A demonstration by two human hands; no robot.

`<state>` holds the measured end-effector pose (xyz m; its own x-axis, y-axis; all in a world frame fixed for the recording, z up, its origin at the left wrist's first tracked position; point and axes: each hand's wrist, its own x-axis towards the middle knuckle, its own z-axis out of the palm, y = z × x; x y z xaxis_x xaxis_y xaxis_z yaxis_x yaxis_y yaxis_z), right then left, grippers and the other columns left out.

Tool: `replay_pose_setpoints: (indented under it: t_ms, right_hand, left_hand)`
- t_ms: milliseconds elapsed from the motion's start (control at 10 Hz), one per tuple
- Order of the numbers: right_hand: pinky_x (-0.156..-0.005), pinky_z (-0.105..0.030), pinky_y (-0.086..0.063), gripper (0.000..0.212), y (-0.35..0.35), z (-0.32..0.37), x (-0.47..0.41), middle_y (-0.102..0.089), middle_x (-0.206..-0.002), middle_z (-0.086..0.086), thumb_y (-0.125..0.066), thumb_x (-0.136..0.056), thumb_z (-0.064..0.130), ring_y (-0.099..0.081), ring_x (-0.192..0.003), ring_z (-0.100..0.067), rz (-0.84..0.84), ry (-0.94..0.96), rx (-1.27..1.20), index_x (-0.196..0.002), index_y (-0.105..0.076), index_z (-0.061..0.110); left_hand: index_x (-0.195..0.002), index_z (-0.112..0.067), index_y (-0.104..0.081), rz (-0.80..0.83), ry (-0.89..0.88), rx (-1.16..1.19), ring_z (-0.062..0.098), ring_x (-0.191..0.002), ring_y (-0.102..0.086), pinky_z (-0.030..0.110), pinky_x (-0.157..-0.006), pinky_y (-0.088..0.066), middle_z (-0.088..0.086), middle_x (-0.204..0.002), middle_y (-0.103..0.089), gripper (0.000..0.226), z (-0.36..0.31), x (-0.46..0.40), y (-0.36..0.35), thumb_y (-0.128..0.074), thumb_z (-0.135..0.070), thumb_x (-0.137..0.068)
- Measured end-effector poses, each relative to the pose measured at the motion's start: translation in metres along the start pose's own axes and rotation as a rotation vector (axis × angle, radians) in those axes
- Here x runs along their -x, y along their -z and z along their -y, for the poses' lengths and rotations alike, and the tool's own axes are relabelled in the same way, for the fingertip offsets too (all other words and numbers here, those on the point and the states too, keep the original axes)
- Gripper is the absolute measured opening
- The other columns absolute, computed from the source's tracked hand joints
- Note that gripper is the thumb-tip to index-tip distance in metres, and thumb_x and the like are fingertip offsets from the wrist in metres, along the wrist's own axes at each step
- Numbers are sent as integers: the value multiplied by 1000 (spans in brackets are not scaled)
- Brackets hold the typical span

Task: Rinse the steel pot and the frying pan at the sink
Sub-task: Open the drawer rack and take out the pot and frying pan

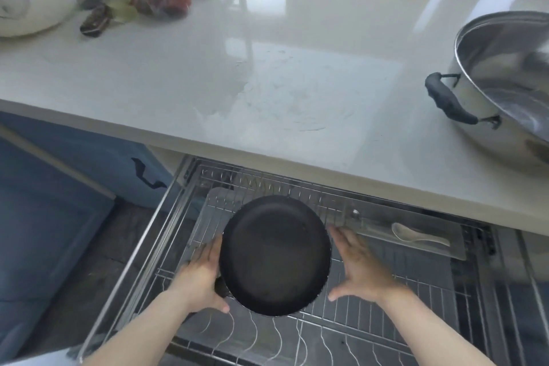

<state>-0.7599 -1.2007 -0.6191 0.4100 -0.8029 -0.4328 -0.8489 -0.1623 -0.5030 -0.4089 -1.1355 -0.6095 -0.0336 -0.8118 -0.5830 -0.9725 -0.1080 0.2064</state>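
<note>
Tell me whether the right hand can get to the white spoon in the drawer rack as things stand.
Probably yes: the right hand is open beside the frying pan, and the white spoon lies uncovered in the tray just beyond it, nothing between.

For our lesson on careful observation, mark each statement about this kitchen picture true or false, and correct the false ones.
1. The frying pan is over the pulled-out wire drawer. True.
2. The steel pot stands inside the drawer. False: it stands on the white countertop, at the right.
3. The left hand is at the pan's left edge. True.
4. The right hand grips the pot's handle. False: it is spread open beside the pan's right edge.
5. A white spoon lies in the drawer's tray. True.
</note>
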Motion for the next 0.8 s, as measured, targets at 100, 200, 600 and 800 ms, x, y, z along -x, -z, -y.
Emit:
replay_pose_setpoints:
  t_ms: [100,200,600,800]
  right_hand:
    - [-114,-27,-8,152,-12,-3,-1,1,-147,37,-89,-40,58,2,-141,3,30,26,-84,-130,32,68]
    - [-119,-32,-13,152,-20,0,-7,-1,-150,37,-90,-37,56,-2,-146,-1,47,11,-210,-134,27,68]
    - [-92,-1,-20,143,-9,14,12,-2,-124,68,-94,-41,38,-2,-114,44,32,64,-418,-131,9,78]
    - [-91,-12,-38,129,24,24,57,-36,-130,47,-94,-44,33,-34,-120,26,22,57,-434,-138,-12,68]
  left_hand:
    - [-153,-28,22,-6,-17,94,24,-150,-17,46,-115,-33,1,-164,-3,156,1,-2,-5,-90,-58,-48]
    - [-149,-40,25,32,-3,234,23,-139,-40,40,-107,-44,1,-160,-14,156,1,-3,-5,-92,-53,-47]
    - [-147,-46,10,136,-99,571,12,-127,-48,33,-109,-42,-15,-138,-42,142,-10,0,12,-94,-21,-53]
    - [-146,-49,-2,269,-180,541,6,-133,-41,27,-112,-36,-20,-141,-40,134,-29,23,62,-93,-26,-51]
